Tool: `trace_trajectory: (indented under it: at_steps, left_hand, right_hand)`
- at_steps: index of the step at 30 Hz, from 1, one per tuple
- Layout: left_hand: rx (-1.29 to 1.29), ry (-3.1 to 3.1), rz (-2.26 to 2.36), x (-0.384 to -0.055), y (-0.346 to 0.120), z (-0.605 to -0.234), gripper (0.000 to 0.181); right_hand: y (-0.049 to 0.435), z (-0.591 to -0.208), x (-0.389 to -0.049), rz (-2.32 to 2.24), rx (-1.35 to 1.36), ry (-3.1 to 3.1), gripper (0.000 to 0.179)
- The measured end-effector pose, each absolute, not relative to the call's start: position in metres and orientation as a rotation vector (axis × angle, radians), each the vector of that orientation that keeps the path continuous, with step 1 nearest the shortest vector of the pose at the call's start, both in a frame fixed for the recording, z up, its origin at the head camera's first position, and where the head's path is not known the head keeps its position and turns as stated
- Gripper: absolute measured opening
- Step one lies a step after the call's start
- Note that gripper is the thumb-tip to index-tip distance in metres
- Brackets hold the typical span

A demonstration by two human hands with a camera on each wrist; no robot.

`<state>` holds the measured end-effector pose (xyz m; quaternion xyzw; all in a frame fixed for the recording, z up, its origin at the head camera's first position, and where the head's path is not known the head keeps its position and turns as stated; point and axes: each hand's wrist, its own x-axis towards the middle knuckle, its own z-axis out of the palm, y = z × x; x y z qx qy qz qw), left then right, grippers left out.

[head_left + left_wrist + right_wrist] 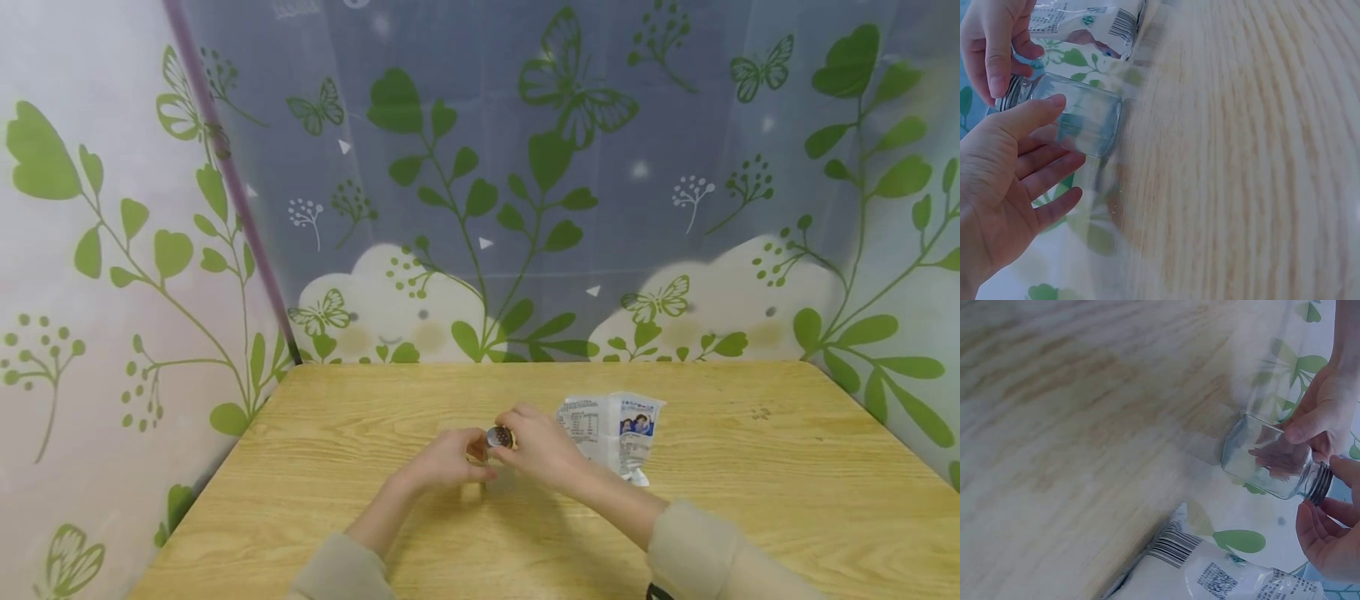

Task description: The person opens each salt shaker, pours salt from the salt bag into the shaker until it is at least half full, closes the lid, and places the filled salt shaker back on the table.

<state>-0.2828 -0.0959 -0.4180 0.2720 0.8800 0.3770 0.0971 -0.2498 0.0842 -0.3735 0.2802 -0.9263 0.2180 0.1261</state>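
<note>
A clear glass jar [1094, 112] with a silver screw lid [1320, 484] stands upright around the middle of the table, between the two hands. My left hand [447, 461] holds the jar's side between thumb and fingers, its lower fingers spread loosely. From above, my right hand [546, 450] pinches the lid's edge with thumb and fingertips. Through the glass in the right wrist view, the jar [1254, 456] shows no contents, only the left fingers behind it. In the head view the hands hide most of the jar's body.
Just right of my right hand lies a white printed packet [592, 427] with a barcode and a small picture on it. The wooden table [315, 467] ends at the back against a curtain [480, 167] patterned with leaves and butterflies.
</note>
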Motion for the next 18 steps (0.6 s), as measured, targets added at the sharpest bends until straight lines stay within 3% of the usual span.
trace_trajectory:
  at_steps: [18]
  left_hand:
    - [0.749,2.536,1.146,-0.2802,-0.0943,-0.4187,0.037]
  right_hand:
    - [0.0777,-0.3671,-0.2568,0.644,0.873,-2.783,0.027]
